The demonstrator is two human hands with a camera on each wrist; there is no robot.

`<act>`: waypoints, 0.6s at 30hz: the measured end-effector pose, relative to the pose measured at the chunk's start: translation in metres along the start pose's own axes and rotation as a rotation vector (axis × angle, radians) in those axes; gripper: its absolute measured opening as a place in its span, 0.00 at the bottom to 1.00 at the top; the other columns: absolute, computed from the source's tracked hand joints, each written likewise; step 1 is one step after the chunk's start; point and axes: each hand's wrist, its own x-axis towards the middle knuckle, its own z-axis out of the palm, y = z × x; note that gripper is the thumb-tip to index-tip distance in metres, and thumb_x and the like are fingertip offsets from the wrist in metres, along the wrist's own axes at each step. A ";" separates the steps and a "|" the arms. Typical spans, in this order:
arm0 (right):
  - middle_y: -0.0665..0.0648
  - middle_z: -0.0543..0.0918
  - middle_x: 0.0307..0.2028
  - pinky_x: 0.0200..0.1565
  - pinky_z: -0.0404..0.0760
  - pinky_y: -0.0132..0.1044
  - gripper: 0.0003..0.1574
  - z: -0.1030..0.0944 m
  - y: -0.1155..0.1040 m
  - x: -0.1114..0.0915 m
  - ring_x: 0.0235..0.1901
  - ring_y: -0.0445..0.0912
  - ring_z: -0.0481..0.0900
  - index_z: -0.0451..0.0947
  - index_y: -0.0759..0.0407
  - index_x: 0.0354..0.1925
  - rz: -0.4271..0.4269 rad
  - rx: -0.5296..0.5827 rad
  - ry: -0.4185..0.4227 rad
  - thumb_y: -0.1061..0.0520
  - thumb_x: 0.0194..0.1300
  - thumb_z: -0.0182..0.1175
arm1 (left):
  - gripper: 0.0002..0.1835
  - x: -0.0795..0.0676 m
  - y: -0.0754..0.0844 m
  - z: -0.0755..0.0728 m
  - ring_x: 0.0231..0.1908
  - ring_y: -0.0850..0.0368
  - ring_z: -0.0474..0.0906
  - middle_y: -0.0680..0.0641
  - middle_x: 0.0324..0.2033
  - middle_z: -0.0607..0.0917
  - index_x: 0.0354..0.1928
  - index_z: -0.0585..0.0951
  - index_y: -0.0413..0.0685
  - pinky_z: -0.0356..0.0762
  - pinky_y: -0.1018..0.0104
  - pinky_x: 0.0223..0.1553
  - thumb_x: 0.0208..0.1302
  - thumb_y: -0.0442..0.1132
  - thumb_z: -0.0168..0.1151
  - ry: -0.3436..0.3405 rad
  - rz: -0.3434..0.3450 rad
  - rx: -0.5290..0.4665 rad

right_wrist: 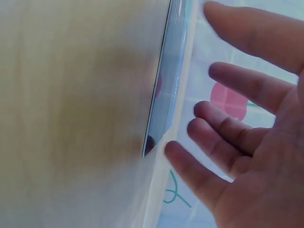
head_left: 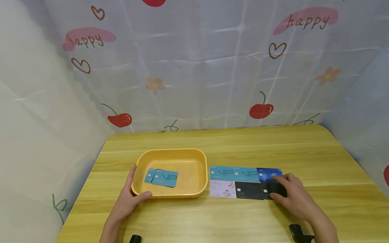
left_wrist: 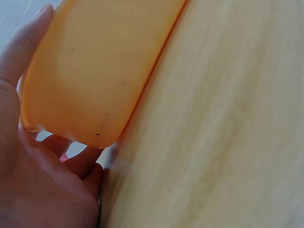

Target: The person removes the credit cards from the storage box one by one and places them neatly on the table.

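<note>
Head view alone gives me the card layout: a blue VIP card and a black VIP card lie beneath the right hand, whose thumb and fingers are spread, gripping nothing; whether the tips touch I cannot tell. To that hand's left run two teal VIP cards beside the blue one, with a pink floral card and a second black card along the nearer row.

Left wrist view shows me what the head view hides: the left hand curls its fingers around the end of the yellow plastic tray. Just right of that grip, two overlapping teal cards lie inside.

Each card in the rows has its long axis left to right, chip end away from the right hand, lettering upright to me; the tray pair slants slightly.
</note>
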 end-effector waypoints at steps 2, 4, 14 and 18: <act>0.67 0.72 0.47 0.41 0.72 0.56 0.33 -0.001 -0.002 0.001 0.45 0.59 0.69 0.76 0.68 0.59 0.005 0.003 0.023 0.53 0.60 0.71 | 0.58 0.000 0.000 0.000 0.60 0.41 0.66 0.39 0.75 0.46 0.79 0.37 0.54 0.72 0.74 0.51 0.61 0.31 0.69 0.000 0.001 -0.001; 0.67 0.72 0.47 0.41 0.72 0.56 0.32 -0.001 -0.004 0.001 0.44 0.59 0.70 0.76 0.69 0.59 0.006 0.007 0.048 0.53 0.60 0.70 | 0.58 0.000 0.000 0.000 0.60 0.41 0.66 0.39 0.75 0.46 0.79 0.37 0.54 0.72 0.74 0.52 0.61 0.31 0.69 0.000 0.001 -0.002; 0.66 0.75 0.46 0.44 0.71 0.60 0.30 -0.005 -0.017 0.005 0.45 0.60 0.71 0.75 0.68 0.59 -0.008 0.038 0.193 0.54 0.64 0.68 | 0.58 0.000 0.000 0.000 0.61 0.40 0.65 0.39 0.75 0.45 0.79 0.36 0.54 0.71 0.75 0.51 0.61 0.32 0.69 -0.001 -0.002 0.001; 0.65 0.75 0.44 0.41 0.70 0.57 0.36 -0.005 -0.022 0.006 0.43 0.58 0.70 0.70 0.69 0.63 -0.036 0.060 0.284 0.55 0.62 0.69 | 0.58 0.000 0.000 0.000 0.61 0.40 0.65 0.39 0.75 0.45 0.79 0.36 0.54 0.71 0.75 0.51 0.61 0.32 0.68 -0.008 -0.001 -0.006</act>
